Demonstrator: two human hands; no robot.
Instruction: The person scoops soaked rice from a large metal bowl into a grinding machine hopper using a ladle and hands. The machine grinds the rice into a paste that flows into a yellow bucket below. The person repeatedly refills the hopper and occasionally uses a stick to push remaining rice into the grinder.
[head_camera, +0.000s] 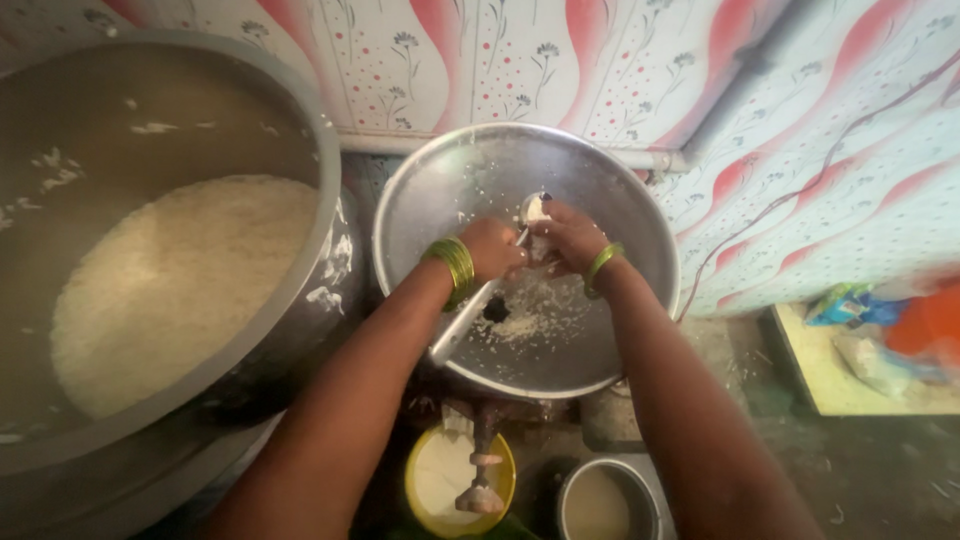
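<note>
Item: two hands at work over one wide metal basin (640, 210) tilted against a patterned wall (560, 60)

Left hand (492, 248): closed around the handle of one long metal spoon (470, 315), whose shaft runs down and left across the basin; one stack of green bangles (453, 268) is worn at the wrist

Right hand (568, 238): curled closed on one small pale lump (536, 210), apparently coconut flesh, held at the spoon's upper end; one green bangle (601, 268) at the wrist

Location of worked material: the lump is held above the basin's centre; white shreds (535, 318) are scattered on the basin floor just below the hands, beside one small dark spot

Step in hand, as judged: flesh is being scraped or pared off the lump, the shavings being caught in the basin

Next move, as judged: a firm grip on both lump and spoon is called for, with the lump turned to present an unscraped face, fingers kept off the edge

Other things counted: one very large pot (300, 280) of white grain at left; one yellow bowl (412, 480) and one small steel pot (570, 495) on the floor below; one grey pipe (740, 70) along the wall
</note>
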